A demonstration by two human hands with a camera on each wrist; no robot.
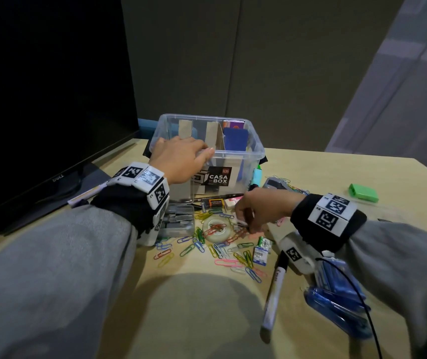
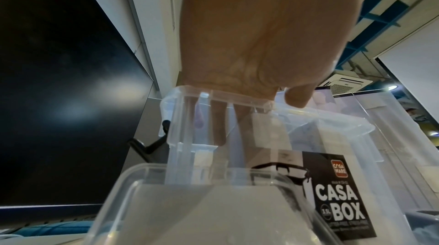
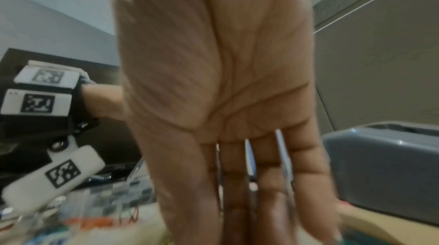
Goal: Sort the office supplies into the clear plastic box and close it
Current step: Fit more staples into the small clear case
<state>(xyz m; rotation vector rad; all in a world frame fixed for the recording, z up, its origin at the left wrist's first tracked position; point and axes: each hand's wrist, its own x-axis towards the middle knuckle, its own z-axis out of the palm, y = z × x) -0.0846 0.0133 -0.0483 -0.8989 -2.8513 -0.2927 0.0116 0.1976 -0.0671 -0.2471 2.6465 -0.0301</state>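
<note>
Presently: box open, clips loose

Box (image 1: 235, 161) on desk (image 1: 336, 177), rigid, light; left hand (image 1: 178, 158) hooked over near rim. Clips (image 1: 199, 248) scattered in front: thin, slippery, best pinched singly. Right hand (image 1: 261, 211) pinching small items beside tape (image 1: 216, 229); which items, unclear.

Hidden, cropped and blurred parts

The right hand (image 1: 260, 209) covered whatever its fingertips met among the paper clips (image 1: 222, 244); the right wrist view was too blurred to tell. The left hand (image 2: 259, 42) had fingers behind the clear plastic box (image 2: 356, 130) wall. The monitor (image 1: 46, 99) ran off the left edge.
</note>
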